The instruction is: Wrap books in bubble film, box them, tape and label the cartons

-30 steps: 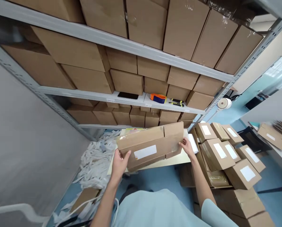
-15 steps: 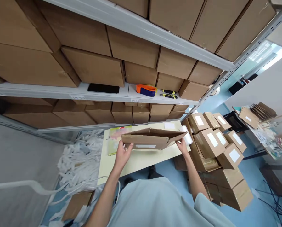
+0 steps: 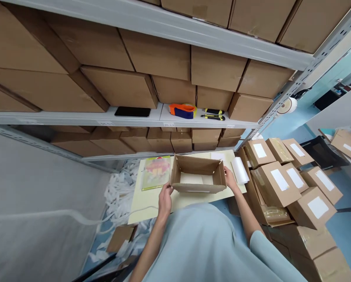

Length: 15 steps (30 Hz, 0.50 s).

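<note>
An open cardboard box (image 3: 199,188) is between my two hands, squared up, with its inside facing up and the tabletop showing through where a bottom would be. My left hand (image 3: 165,199) grips its near left corner. At the right end wall my right hand (image 3: 229,178) is closed on the edge, its fingertips partly hidden. Left of the box, a clear packet with a yellow-green border and pink print (image 3: 156,172) lies on the pale yellow table (image 3: 147,212). A roll of white labels (image 3: 240,170) lies to the right of my right hand.
Shelves of cardboard boxes (image 3: 160,55) rise ahead. One shelf edge holds a black phone (image 3: 132,112), an orange and blue tape dispenser (image 3: 182,111) and yellow-black cutters (image 3: 213,114). Labelled boxes (image 3: 279,182) are piled at right. White paper strips (image 3: 119,192) cover the floor at left.
The box has gone from a partly flattened shape to an open rectangle, tilted so its inside shows. Both hands still hold it, and the head view has shifted.
</note>
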Each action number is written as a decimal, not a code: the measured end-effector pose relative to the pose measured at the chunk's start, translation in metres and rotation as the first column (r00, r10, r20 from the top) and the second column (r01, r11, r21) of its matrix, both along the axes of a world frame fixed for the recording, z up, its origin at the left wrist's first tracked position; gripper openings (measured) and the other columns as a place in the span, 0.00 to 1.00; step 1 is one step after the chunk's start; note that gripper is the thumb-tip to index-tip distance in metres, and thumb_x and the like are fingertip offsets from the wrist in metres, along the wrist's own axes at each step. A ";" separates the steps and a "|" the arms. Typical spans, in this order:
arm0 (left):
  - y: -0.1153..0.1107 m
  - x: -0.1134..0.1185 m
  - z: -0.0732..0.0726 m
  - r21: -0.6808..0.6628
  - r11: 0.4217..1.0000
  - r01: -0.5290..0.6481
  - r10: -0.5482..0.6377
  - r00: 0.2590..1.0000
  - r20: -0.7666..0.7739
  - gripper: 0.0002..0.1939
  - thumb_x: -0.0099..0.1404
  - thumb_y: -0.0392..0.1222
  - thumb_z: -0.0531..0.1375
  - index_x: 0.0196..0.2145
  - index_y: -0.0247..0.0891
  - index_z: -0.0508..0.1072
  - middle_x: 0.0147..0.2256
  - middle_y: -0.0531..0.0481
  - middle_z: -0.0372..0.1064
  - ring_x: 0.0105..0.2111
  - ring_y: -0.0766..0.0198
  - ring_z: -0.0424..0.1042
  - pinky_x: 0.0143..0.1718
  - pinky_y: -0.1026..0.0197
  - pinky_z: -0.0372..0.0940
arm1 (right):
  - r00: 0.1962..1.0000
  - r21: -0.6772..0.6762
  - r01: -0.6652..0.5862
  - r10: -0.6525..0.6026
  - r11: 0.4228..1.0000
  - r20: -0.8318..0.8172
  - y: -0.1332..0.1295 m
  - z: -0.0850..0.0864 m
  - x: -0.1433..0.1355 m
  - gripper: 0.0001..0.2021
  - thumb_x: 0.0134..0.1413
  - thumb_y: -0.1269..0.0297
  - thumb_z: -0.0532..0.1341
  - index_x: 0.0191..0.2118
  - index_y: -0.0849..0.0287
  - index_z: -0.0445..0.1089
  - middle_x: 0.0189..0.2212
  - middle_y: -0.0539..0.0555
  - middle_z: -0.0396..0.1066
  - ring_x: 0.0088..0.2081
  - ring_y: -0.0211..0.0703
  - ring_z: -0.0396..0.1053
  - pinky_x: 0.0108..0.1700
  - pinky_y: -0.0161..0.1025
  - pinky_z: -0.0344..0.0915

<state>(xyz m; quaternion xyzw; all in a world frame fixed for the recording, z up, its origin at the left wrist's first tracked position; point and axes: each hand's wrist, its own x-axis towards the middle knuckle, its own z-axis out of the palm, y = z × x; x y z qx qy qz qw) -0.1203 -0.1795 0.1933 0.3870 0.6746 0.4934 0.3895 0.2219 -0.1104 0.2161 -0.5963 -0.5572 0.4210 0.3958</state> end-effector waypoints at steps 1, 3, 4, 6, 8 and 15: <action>0.000 -0.003 0.006 -0.017 0.999 -0.039 0.039 0.999 0.014 0.26 0.72 0.58 0.51 0.51 0.38 0.80 0.48 0.39 0.81 0.55 0.47 0.80 0.56 0.44 0.78 | 0.999 -0.026 0.038 -0.038 0.999 0.002 -0.005 0.004 0.003 0.25 0.63 0.42 0.62 0.52 0.58 0.79 0.52 0.64 0.82 0.50 0.57 0.81 0.51 0.52 0.80; 0.006 -0.011 0.021 -0.030 0.997 -0.076 0.076 0.997 0.005 0.27 0.72 0.62 0.53 0.49 0.38 0.81 0.49 0.39 0.82 0.55 0.47 0.80 0.54 0.47 0.78 | 0.995 -0.071 0.096 -0.095 0.993 0.018 -0.019 0.015 0.007 0.28 0.66 0.38 0.60 0.54 0.57 0.78 0.52 0.65 0.82 0.47 0.57 0.81 0.45 0.49 0.81; 0.011 -0.014 0.029 -0.027 0.998 -0.053 0.052 0.997 -0.052 0.27 0.71 0.63 0.57 0.49 0.38 0.81 0.50 0.38 0.82 0.54 0.46 0.80 0.53 0.48 0.78 | 0.993 -0.080 0.108 -0.105 0.991 0.046 -0.025 0.020 0.008 0.28 0.65 0.37 0.61 0.55 0.57 0.78 0.53 0.64 0.82 0.46 0.56 0.82 0.43 0.48 0.80; 0.022 -0.019 0.044 -0.045 0.998 0.036 -0.045 0.975 -0.219 0.26 0.65 0.62 0.64 0.50 0.39 0.82 0.50 0.38 0.83 0.49 0.47 0.81 0.49 0.50 0.77 | 0.985 -0.067 0.109 -0.099 0.992 0.141 -0.035 0.033 0.008 0.27 0.63 0.38 0.66 0.55 0.55 0.79 0.51 0.62 0.83 0.43 0.55 0.82 0.44 0.47 0.79; 0.029 -0.020 0.057 -0.098 0.988 0.122 -0.151 0.909 -0.388 0.25 0.64 0.57 0.65 0.54 0.41 0.82 0.48 0.40 0.83 0.42 0.49 0.81 0.46 0.52 0.76 | 0.964 -0.023 0.073 -0.065 0.997 0.259 -0.039 0.045 0.005 0.23 0.65 0.42 0.66 0.52 0.54 0.80 0.44 0.59 0.83 0.37 0.52 0.81 0.43 0.46 0.77; 0.019 -0.003 0.082 -0.134 0.979 0.152 -0.203 0.720 -0.664 0.27 0.76 0.50 0.53 0.63 0.41 0.81 0.44 0.39 0.78 0.41 0.47 0.80 0.46 0.51 0.72 | 0.862 0.127 -0.077 0.002 0.989 0.507 -0.021 0.068 0.005 0.16 0.71 0.57 0.58 0.47 0.55 0.83 0.38 0.57 0.78 0.30 0.48 0.76 0.39 0.44 0.71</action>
